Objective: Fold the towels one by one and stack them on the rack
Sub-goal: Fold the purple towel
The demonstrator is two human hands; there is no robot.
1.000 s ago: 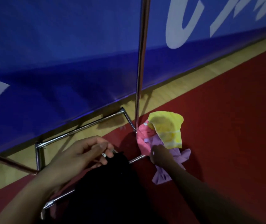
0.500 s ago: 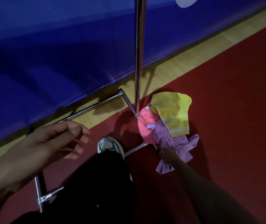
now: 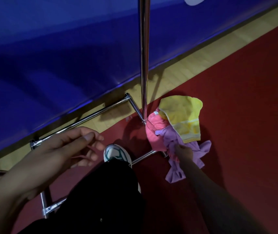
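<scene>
Head view: right hand [image 3: 183,152] pinching purple towel [image 3: 194,149] off floor heap for folding; left hand [image 3: 70,149] spread loosely, empty, near rack base [image 3: 87,119].

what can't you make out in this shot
- Top of the rack: cut off by the head view's upper edge.
- Right hand fingers: buried in the purple towel, so its grip is unclear.
- Pink towel: partly covered by the yellow towel.
</scene>
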